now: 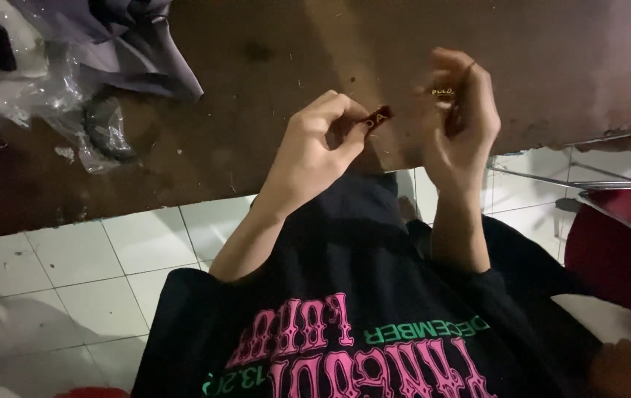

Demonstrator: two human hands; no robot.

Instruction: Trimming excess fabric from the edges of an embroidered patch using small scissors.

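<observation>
My left hand (319, 144) pinches a small dark red tag-like piece (377, 118) between thumb and forefinger, just above the front edge of a brown wooden table (256, 88). My right hand (459, 110) is raised beside it with fingers curled around a small dark item with a gold-coloured mark (444, 94); what that item is I cannot tell. The two hands are a few centimetres apart. Below them my black shirt with pink and green print (360, 324) fills the lower view.
Crumpled clear plastic bags (72, 103) and grey cloth (131, 37) lie on the table's left part. White floor tiles (72, 280) show under the table edge. A dark red chair or stool (625, 236) with metal legs stands at the right.
</observation>
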